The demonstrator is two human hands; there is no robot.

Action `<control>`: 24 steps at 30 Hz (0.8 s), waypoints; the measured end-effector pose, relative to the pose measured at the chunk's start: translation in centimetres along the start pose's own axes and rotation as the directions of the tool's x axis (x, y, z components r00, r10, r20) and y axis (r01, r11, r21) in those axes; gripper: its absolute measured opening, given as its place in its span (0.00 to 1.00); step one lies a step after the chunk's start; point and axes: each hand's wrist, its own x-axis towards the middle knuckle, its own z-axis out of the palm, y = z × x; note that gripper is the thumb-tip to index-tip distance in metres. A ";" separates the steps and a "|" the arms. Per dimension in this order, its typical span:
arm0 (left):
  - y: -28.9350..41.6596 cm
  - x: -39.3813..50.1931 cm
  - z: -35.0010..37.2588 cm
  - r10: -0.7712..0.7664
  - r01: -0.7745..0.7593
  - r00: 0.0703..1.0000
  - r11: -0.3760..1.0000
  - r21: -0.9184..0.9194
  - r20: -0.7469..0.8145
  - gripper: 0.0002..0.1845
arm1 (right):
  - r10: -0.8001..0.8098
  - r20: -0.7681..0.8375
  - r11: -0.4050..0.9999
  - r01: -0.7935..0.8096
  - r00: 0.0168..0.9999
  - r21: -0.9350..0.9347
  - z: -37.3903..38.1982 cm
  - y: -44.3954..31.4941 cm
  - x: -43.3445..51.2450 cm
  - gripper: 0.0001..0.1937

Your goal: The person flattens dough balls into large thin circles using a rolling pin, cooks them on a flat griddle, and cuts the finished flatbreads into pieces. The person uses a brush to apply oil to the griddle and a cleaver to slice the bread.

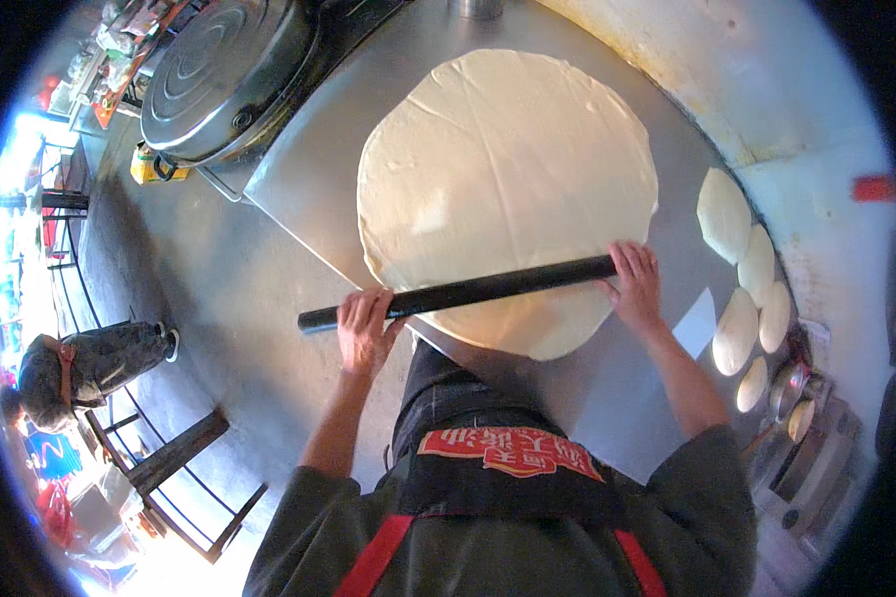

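Observation:
A wide, thin round of dough [508, 164] is spread on the metal worktop [328, 142], its near edge hanging close to my apron. Across its near part lies a long dark rolling pin [493, 286], tilted slightly up to the right. My left hand [366, 324] grips the pin near its left end, beyond the worktop's edge. At the pin's right end, my right hand [635, 283] holds it by the dough's right side. Faint creases run over the dough's surface.
Several oval dough pieces [724, 216] line the right side by the wall. A white scraper-like sheet [694, 324] lies near my right forearm. A large lidded round pan [209, 74] stands at upper left. A person [82, 373] is at far left, beside a wooden bench [179, 451].

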 end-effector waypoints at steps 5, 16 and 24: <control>-4.9 9.2 3.5 -0.287 0.328 0.940 0.908 0.259 -0.184 0.33 | 0.341 -0.293 0.916 -0.386 0.893 -0.108 6.6 -0.8 10.9 0.41; -12.2 29.0 0.4 -0.030 0.031 0.999 0.999 0.041 -0.042 0.42 | 0.228 -0.352 0.968 -0.251 0.908 -0.021 4.3 -4.5 26.5 0.38; -18.6 48.5 3.3 -0.023 0.004 0.942 0.998 0.059 0.336 0.28 | 0.365 -0.343 0.883 -0.439 0.865 -0.165 7.6 2.8 44.0 0.33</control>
